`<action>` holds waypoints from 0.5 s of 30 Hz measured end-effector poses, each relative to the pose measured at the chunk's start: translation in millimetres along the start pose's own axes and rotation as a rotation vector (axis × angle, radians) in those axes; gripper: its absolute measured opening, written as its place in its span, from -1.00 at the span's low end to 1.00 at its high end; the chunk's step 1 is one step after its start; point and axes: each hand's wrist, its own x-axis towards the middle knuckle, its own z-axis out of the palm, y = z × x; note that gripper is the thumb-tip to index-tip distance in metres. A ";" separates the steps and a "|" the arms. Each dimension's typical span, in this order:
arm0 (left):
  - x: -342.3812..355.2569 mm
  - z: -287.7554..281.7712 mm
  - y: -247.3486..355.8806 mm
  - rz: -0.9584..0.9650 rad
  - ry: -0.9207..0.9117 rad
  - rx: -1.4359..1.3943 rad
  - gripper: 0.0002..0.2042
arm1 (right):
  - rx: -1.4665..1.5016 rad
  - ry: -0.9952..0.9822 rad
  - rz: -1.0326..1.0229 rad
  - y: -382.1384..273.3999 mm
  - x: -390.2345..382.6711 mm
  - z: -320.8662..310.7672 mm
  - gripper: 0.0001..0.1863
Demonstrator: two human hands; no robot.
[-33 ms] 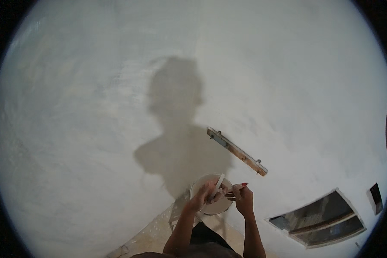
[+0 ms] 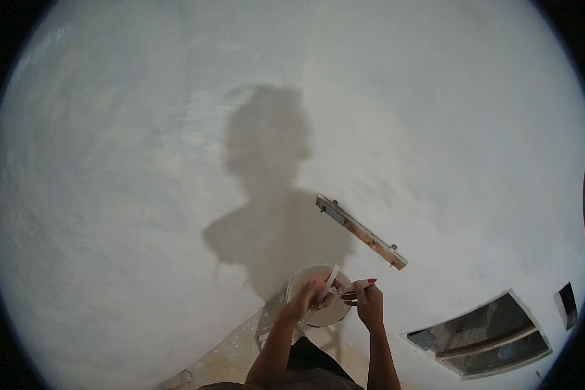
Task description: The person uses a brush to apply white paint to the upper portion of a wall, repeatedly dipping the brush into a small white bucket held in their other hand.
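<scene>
Nearest us, our left hand gripped the lower end of a pale flat strip above a pale bucket. Our right hand, just beside the rim, pinched a slim red-tipped tool. We judged both light; the strip looked stiff, perhaps slippery if wet, and best held low, the tool best held behind its red tip. Beyond, a wooden rail slanted across the whitish wall.
</scene>
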 end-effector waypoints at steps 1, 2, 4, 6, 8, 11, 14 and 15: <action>-1.2 0.0 -4.9 -0.021 0.018 0.026 -0.02 | 0.064 -0.008 0.018 9.1 6.3 -6.6 -0.74; 0.3 0.5 -8.5 -0.042 0.036 0.051 -0.02 | 0.127 -0.017 0.038 20.6 14.0 -15.5 -0.74; 1.9 11.8 -11.3 0.037 0.062 0.065 -0.10 | 0.204 -0.041 0.059 30.2 21.2 -20.3 -0.74; 7.3 21.4 -19.0 0.095 0.106 0.079 -0.13 | 0.233 -0.060 0.056 36.5 23.5 -26.8 -0.74; 11.2 29.1 -28.4 0.131 0.173 0.091 -0.14 | 0.223 -0.115 -0.016 45.8 26.0 -30.3 -0.73; 3.2 10.0 -62.2 0.128 0.309 0.106 -0.09 | 0.228 -0.187 -0.075 58.5 37.8 -26.7 -0.72; -3.9 21.3 -58.1 0.134 0.317 0.133 0.07 | 0.318 -0.232 -0.022 56.4 43.3 -48.6 -0.71; 1.6 33.5 -54.5 0.182 0.324 0.130 0.07 | 0.358 -0.234 0.002 52.0 46.7 -63.9 -0.71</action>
